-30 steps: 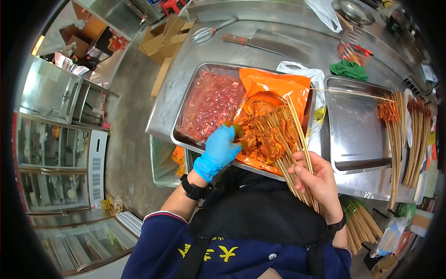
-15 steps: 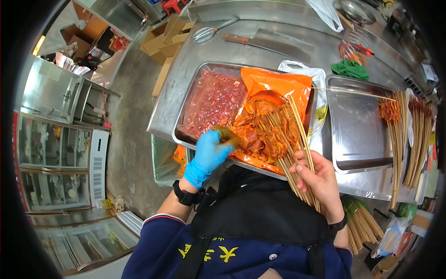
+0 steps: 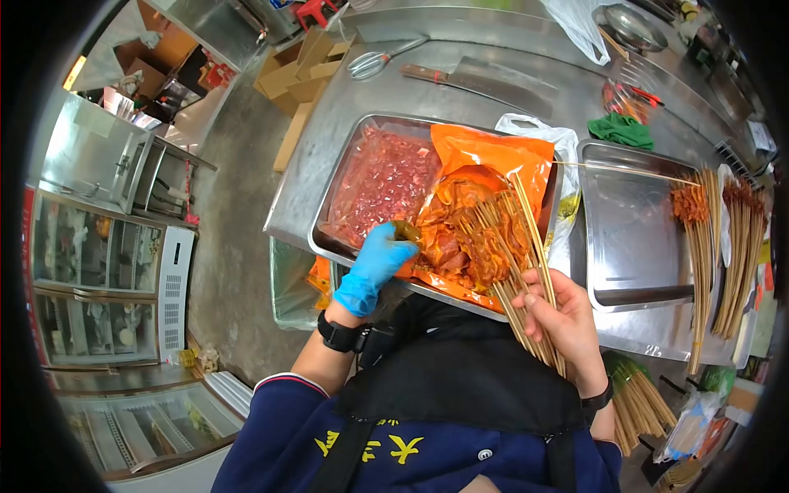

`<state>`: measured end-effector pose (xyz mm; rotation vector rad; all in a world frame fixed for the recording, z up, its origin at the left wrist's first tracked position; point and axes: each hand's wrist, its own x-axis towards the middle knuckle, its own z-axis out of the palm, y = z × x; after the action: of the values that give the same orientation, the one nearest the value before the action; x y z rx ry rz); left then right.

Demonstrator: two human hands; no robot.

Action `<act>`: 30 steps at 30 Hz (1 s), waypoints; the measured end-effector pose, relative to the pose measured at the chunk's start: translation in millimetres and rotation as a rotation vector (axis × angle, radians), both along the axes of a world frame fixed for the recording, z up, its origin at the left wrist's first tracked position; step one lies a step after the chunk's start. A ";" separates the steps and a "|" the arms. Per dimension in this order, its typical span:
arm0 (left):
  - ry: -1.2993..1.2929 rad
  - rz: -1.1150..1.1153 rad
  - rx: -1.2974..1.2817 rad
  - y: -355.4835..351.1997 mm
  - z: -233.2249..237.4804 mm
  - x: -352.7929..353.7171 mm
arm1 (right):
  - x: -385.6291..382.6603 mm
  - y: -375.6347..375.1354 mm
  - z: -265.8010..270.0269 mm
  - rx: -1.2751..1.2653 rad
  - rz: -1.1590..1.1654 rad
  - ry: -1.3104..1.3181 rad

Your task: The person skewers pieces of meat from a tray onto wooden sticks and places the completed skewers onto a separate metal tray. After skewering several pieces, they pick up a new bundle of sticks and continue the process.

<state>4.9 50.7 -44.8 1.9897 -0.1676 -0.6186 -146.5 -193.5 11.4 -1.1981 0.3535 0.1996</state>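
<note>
My left hand (image 3: pixel 377 261), in a blue glove with sauce-stained fingers, is at the left edge of the marinated meat slices (image 3: pixel 456 226). Its fingers are curled in; whatever they may hold is hidden. My right hand (image 3: pixel 561 316) is closed around a bundle of bamboo skewers (image 3: pixel 532 329), whose upper ends reach over the orange-red meat. That meat lies in an opened orange bag (image 3: pixel 493 146). Beside it is a clear bag of raw red meat pieces (image 3: pixel 385 177). Both bags rest in a metal tray (image 3: pixel 324 215).
To the right, a second metal tray (image 3: pixel 633 222) carries meat skewers (image 3: pixel 693 205) along its right side. A cleaver (image 3: pixel 485 85), scissors (image 3: pixel 374 62) and a green cloth (image 3: pixel 620 130) lie at the back. More skewers (image 3: pixel 637 403) stand below the table's right edge.
My left hand has drawn slightly left, away from the meat slices. My right hand keeps its grip on the skewers, nearly still. The whole view has shifted a little.
</note>
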 end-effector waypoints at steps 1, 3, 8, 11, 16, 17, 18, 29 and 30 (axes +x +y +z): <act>0.060 0.031 -0.177 1.6 5.5 -1.6 | -0.3 -0.3 -0.3 -0.002 0.000 0.001; 0.163 0.116 -0.443 0.3 9.1 -4.2 | -0.4 -0.7 -0.9 0.001 0.000 0.001; 0.216 0.316 -0.818 -12.0 19.6 -4.0 | -0.8 -1.4 0.9 0.020 -0.005 -0.011; 0.248 0.379 -0.956 -19.6 47.0 -2.9 | -0.8 -1.1 0.8 0.036 -0.004 -0.005; 0.405 0.264 -1.238 -40.1 79.0 -1.4 | -0.9 -0.9 -0.1 0.024 0.007 -0.011; 0.367 0.196 -1.185 -52.3 89.7 -2.8 | -1.5 -0.2 -1.4 0.022 0.020 -0.018; 0.365 0.191 -1.185 -58.3 87.4 -1.4 | -2.0 0.3 -1.9 0.020 0.032 -0.024; 0.016 0.133 -0.732 -65.3 48.5 3.3 | -5.6 -0.6 0.1 0.077 0.056 -0.048; -0.039 0.125 -0.655 -65.7 47.8 2.0 | -5.5 -1.0 -0.2 0.077 0.058 -0.047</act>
<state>6.9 -15.0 3.0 1.3656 -0.2332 -0.3774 -152.0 -194.4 11.2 -1.1354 0.2677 0.2324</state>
